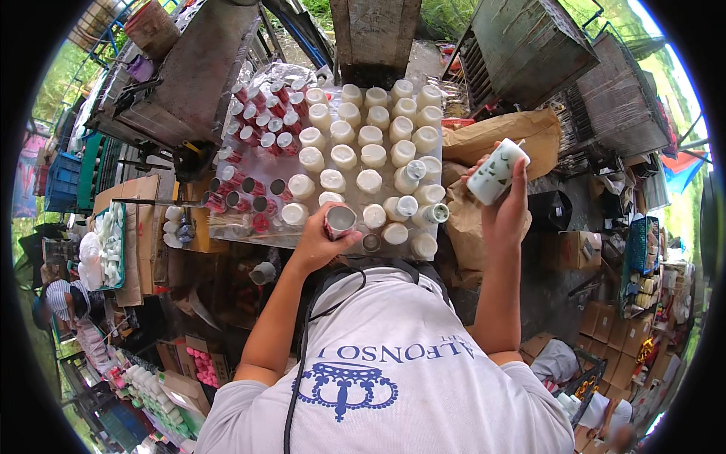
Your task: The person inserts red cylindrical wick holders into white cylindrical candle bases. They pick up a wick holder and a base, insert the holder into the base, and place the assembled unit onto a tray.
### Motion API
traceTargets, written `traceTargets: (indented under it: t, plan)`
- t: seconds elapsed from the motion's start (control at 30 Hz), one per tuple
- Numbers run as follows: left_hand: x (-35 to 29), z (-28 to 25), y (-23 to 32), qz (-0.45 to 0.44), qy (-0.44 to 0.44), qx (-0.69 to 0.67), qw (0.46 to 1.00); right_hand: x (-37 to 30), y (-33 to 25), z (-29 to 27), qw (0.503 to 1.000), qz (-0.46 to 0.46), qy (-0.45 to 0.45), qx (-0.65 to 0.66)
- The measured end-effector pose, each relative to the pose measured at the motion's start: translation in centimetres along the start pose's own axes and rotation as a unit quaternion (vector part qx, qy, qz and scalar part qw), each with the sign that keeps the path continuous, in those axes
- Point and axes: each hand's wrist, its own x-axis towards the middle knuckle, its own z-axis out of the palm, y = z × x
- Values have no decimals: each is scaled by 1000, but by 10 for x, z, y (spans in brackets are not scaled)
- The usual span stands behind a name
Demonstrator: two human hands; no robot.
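My left hand is wrapped round an open-topped red and silver can at the near edge of the table. Raised to the right of the table, my right hand grips a white pillar candle with green leaf shapes on its side and a wick at its tilted upper end. Several off-white wax cylinders stand in rows on the table beyond my left hand. To their left are several red cans, some filled with pale wax. Open-mouthed cans lie or lean nearer me.
Brown paper hangs along the table's right side. Wax-streaked metal tanks stand beyond the table. A tray of white pieces is at left, beside cardboard. Other people are at the lower right and far left.
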Motion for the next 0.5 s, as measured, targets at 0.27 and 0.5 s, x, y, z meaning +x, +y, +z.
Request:
traceTargets:
  t: [0.27, 0.5]
  plan:
    - [-8, -18, -5, 4, 98, -82, 992, 63, 54, -118, 722, 89, -41, -685]
    - [-12, -14, 2, 8, 109, -44, 993, 100, 104, -102, 616, 50, -115, -778]
